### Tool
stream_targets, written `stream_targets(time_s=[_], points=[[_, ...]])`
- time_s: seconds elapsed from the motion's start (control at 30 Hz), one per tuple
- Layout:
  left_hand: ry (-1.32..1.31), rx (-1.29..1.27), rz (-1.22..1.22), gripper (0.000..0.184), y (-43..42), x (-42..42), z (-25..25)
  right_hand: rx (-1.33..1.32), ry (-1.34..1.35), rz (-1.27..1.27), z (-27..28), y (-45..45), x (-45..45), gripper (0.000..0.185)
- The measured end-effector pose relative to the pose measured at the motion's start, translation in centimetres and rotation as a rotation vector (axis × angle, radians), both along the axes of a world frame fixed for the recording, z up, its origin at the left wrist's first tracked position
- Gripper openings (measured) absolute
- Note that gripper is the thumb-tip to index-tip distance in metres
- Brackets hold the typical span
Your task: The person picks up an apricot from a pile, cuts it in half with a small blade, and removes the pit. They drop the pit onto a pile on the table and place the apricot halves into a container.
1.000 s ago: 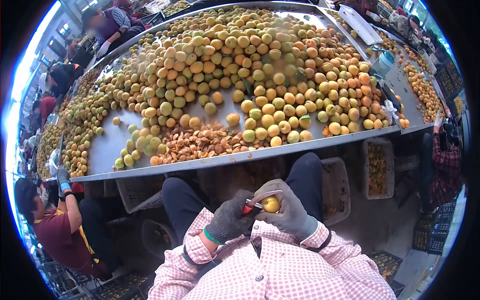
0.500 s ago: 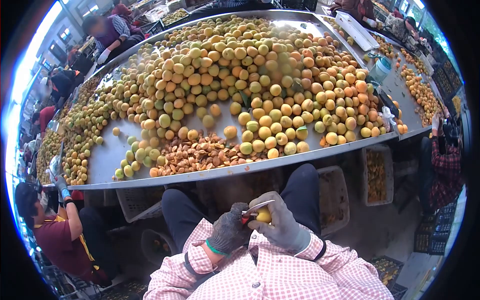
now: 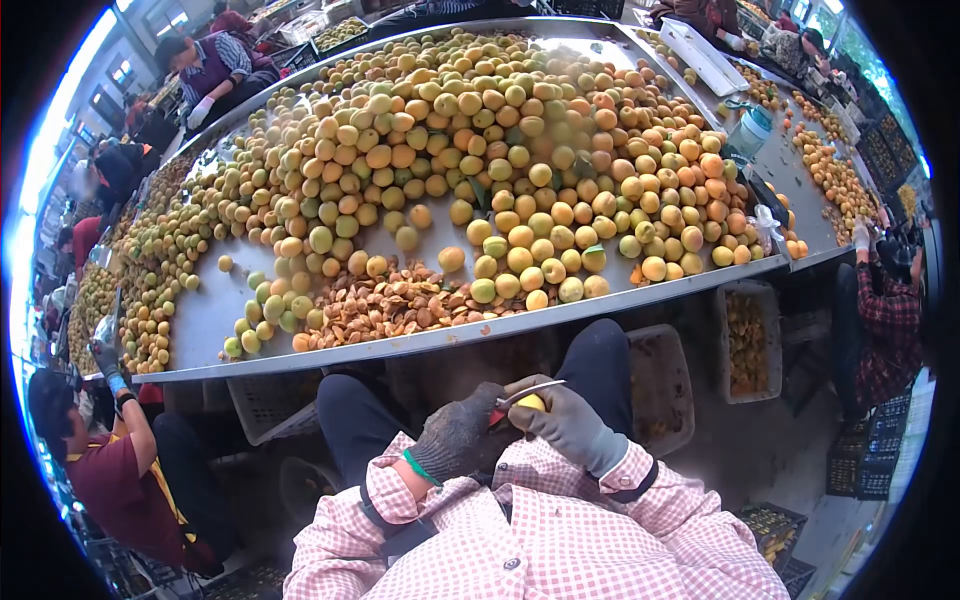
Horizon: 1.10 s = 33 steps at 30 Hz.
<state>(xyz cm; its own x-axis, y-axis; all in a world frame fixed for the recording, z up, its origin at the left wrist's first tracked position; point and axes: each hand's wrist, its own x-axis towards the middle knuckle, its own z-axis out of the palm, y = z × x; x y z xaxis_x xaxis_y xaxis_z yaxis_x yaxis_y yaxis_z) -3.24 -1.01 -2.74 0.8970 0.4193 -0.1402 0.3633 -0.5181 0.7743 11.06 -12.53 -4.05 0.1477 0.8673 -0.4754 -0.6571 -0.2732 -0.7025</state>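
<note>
My left hand (image 3: 455,438), in a dark knit glove with a green cuff edge, is closed around the red handle of a small curved knife (image 3: 537,390). The blade points right, across the top of a yellow apricot (image 3: 530,403). My right hand (image 3: 572,428), in a grey glove, has its fingers wrapped round that apricot and hides most of it. Both hands meet above my lap, in front of the table's near edge. Whether the blade is cutting into the fruit I cannot tell.
A metal table (image 3: 400,352) bears a large heap of apricots (image 3: 400,130), with a pile of brown pits (image 3: 390,305) near its front edge. Crates (image 3: 752,395) stand under it. A bottle (image 3: 750,130) is at the right. Co-workers sit left (image 3: 115,480) and right (image 3: 885,310).
My hands have shifted slightly, and the blade now lies flatter over the apricot. The whole view has tilted a little. At the left, the co-worker's raised hand has moved up.
</note>
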Motion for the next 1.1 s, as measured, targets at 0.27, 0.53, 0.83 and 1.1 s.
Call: stream_targets(time_s=[0.27, 0.53, 0.83, 1.1], points=[[-0.315, -0.945, 0.25, 0.045, 1.4, -0.6, -0.1, 0.142, -0.442, -0.149, -0.2, -0.8, 0.6, 0.033], [-0.456, -0.17, 0.036, 0.048, 0.4, -0.4, 1.4, 0.347, -0.288, -0.106, 1.4, -1.2, 1.5, 0.047], [-0.182, 0.071, 0.056, 0.042, -1.2, -2.8, 1.8, 0.602, -0.265, -0.115, 2.4, -0.3, -0.7, 0.051], [-0.064, 0.299, 0.108, 0.04, -1.1, -2.1, 2.1, 0.579, -0.052, -0.25, 2.2, 0.1, -2.8, 0.037]])
